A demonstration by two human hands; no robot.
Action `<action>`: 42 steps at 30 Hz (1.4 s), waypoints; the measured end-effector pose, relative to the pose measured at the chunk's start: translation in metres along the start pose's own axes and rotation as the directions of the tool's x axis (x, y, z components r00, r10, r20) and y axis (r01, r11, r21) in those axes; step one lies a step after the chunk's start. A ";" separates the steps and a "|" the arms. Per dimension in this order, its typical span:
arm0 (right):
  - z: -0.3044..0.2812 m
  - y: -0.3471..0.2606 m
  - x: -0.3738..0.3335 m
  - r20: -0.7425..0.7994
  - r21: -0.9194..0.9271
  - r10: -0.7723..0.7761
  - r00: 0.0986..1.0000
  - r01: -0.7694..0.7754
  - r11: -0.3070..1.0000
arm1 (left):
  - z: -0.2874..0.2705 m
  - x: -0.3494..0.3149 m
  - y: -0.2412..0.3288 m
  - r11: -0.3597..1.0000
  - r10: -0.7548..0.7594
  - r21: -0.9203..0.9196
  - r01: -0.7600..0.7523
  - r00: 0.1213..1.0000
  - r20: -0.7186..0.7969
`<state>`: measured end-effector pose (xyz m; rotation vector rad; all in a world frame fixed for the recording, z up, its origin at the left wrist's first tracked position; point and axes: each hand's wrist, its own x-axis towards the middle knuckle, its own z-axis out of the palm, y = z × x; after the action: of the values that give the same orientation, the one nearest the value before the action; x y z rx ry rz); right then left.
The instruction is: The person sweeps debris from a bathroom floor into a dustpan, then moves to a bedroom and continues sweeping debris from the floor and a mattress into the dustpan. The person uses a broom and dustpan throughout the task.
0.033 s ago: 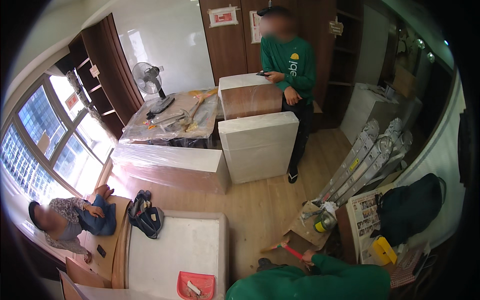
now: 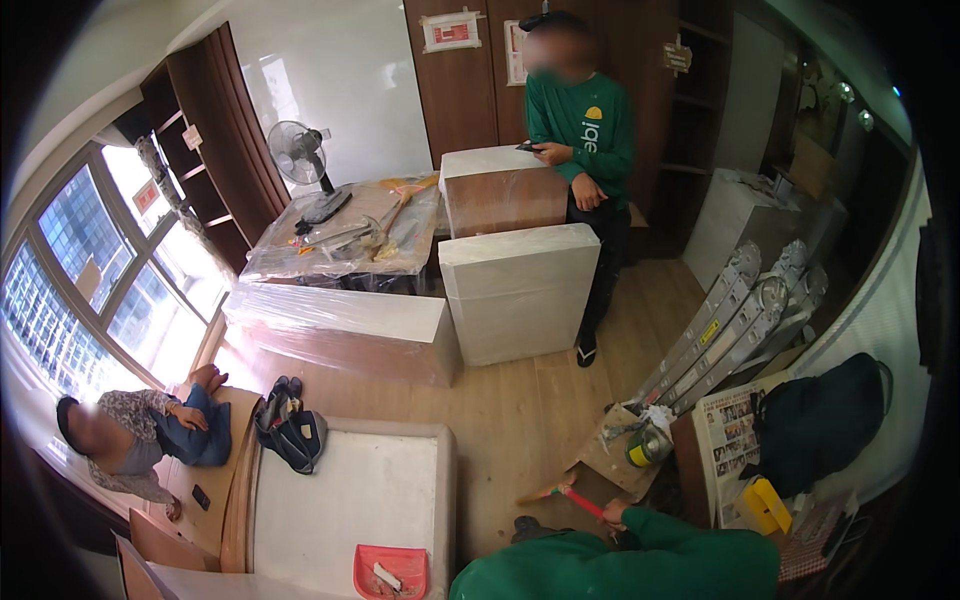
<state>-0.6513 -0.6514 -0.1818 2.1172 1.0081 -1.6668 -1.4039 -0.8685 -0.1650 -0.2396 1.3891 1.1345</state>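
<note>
At the lower right, my right hand (image 2: 613, 514) comes out of a green sleeve (image 2: 690, 545) and is closed round the red handle of a broom (image 2: 585, 501). The broom's yellowish brush end (image 2: 535, 495) points left, low over the wood floor, beside a dark shoe (image 2: 527, 526). My left hand does not show; green cloth along the lower edge covers that side. To the left, a red dustpan (image 2: 391, 572) holding a whitish scrap lies on a pale, padded-edged platform (image 2: 345, 490).
A person (image 2: 580, 130) stands behind wrapped boxes (image 2: 518, 300); another (image 2: 150, 440) sits at left by a dark bag (image 2: 292, 430). Folded ladders (image 2: 715, 330) and a paint can (image 2: 649, 446) stand right. A fan (image 2: 298, 150) stands on the covered table (image 2: 395, 255).
The view has shifted very slightly. My right hand keeps its hold, and the broom's brush end sits a touch further left.
</note>
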 end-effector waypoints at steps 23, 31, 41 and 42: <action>-0.145 -0.236 -0.297 0.316 -0.383 -0.452 0.834 0.548 0.744 | 0.050 -0.095 -0.058 0.929 -0.098 -0.368 0.040 0.985 -0.139; -0.049 -0.265 -0.302 0.320 -0.148 -0.622 0.715 0.686 0.712 | 0.036 -0.091 -0.024 0.968 -0.066 -0.249 0.022 0.983 -0.170; 0.011 -0.304 -0.239 0.253 -0.652 -0.725 0.640 0.666 0.362 | 0.025 -0.075 0.010 0.976 -0.215 0.009 0.218 0.968 -0.130; 0.011 -0.313 -0.234 0.257 -0.694 -0.690 0.677 0.626 0.355 | 0.025 -0.075 0.013 0.970 -0.238 0.020 0.243 0.961 -0.142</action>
<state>-0.8889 -0.5148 0.0967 1.2303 2.3275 -1.0178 -1.3814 -0.8796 -0.0891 -0.4562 1.4581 0.9028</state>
